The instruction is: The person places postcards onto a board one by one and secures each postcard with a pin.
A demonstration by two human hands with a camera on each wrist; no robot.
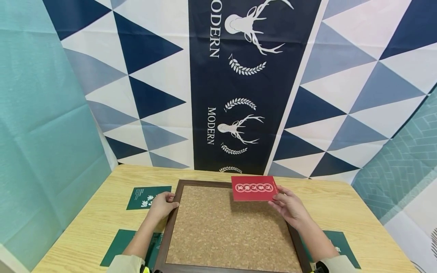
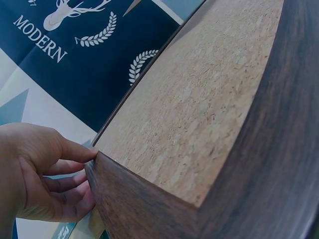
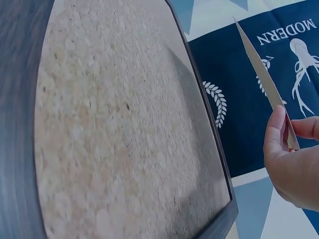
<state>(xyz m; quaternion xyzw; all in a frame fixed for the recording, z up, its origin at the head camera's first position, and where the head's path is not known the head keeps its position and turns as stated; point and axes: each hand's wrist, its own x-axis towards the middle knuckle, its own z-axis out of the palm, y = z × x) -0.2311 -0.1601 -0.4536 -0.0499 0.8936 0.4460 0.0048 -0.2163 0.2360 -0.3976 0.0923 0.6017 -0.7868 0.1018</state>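
Note:
A cork board (image 1: pixel 228 231) with a dark brown wooden frame (image 1: pixel 173 223) lies on the wooden table. My left hand (image 1: pixel 163 204) holds the frame's left side near the far corner; in the left wrist view its thumb is on the top edge and the fingers (image 2: pixel 70 181) are against the outer side. Between thumb and fingers, my right hand (image 1: pixel 291 206) pinches the right end of a red card (image 1: pixel 252 195) with pale lettering. The card is raised over the board's far right part, casting a shadow on the cork. In the right wrist view the card (image 3: pixel 261 72) appears nearly edge-on.
A green card (image 1: pixel 136 197) with white lettering lies beside my left hand. Other green cards (image 1: pixel 117 242) are partly under my left forearm, and another (image 1: pixel 341 242) lies right of the board. A patterned cloth (image 1: pixel 160 76) hangs behind the table (image 1: pixel 85 231).

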